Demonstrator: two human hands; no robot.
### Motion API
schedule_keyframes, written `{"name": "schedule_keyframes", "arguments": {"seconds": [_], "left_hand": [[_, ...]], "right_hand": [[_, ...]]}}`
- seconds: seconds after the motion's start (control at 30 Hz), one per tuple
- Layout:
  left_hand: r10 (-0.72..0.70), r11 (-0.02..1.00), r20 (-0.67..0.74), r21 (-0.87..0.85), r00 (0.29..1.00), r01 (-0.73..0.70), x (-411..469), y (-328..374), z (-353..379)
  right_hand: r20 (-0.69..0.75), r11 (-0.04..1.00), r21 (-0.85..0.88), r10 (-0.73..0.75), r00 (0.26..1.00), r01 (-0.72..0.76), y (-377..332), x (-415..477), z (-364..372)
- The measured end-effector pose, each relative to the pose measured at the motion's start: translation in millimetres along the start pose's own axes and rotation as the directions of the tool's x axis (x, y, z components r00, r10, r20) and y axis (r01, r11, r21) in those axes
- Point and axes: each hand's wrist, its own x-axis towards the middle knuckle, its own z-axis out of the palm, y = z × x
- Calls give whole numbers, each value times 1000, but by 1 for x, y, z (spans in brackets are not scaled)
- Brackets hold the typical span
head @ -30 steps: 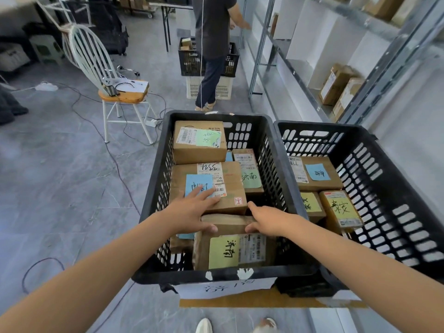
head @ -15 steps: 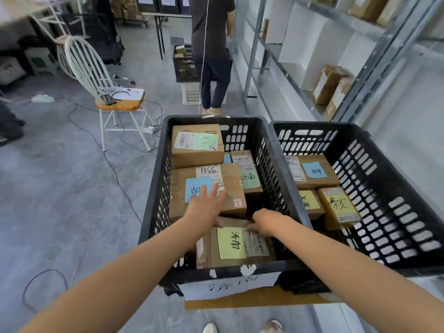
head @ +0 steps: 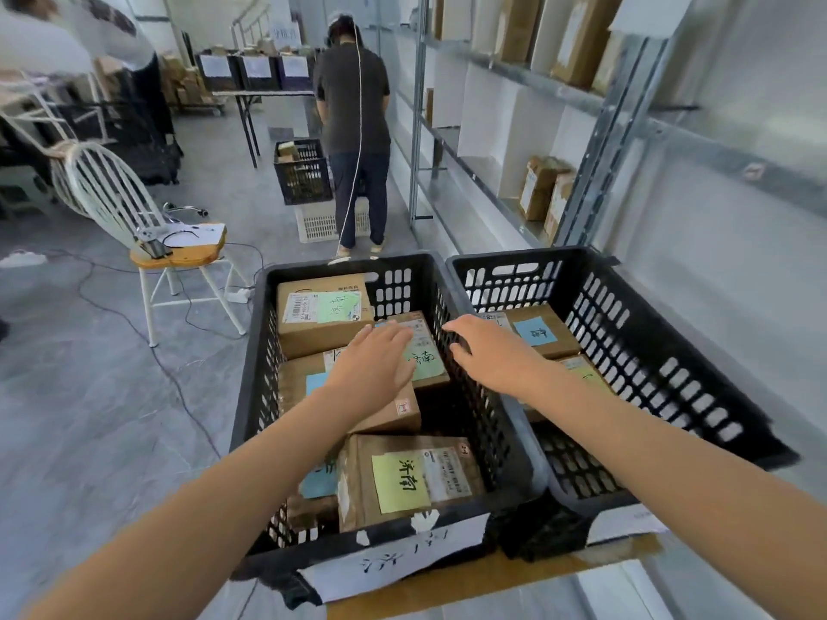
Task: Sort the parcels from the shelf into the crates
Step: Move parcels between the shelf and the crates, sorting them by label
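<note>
Both hands are empty, fingers spread: the left hand (head: 380, 358) over parcels (head: 402, 476) in the centre crate (head: 255, 396), the right hand (head: 488, 351) above the wall shared with the right crate (head: 671, 333), so reaching carelessly could knock parcels askew.

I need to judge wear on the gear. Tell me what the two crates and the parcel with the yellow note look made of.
Left crate and right crate: likely moulded black plastic, matte, with regular slotted walls. Parcel with the yellow note: brown corrugated cardboard by its look, dull and creased, with a printed paper label stuck on.
</note>
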Motion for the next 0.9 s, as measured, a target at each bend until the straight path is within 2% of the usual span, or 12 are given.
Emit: {"name": "schedule_keyframes", "arguments": {"seconds": [0.1,0.2,0.33,0.47,0.63,0.9], "left_hand": [[18,1000,-61,-11,998,-19,12,22,-15],[68,997,-130,-27,989,-72,28,58,-33],[184,980,-188,-36,965,-194,55,127,-61],[337,926,-240,-92,910,-367,78,220,-85],[526,802,-317,-124,789,-584,91,356,-109],[719,520,-448,-158,531,-839,61,533,-147]], "right_hand": [[-50,1000,-11,20,999,-21,10,-12,-30],[-167,998,-11,55,984,-58,28,-36,-67],[-320,987,-16,144,936,-157,58,-93,-121],[-411,951,-46,260,874,-304,85,-167,-176],[-562,859,-95,371,740,-503,116,-271,-237],[-701,705,-17,497,512,-709,131,-432,-293]]}}
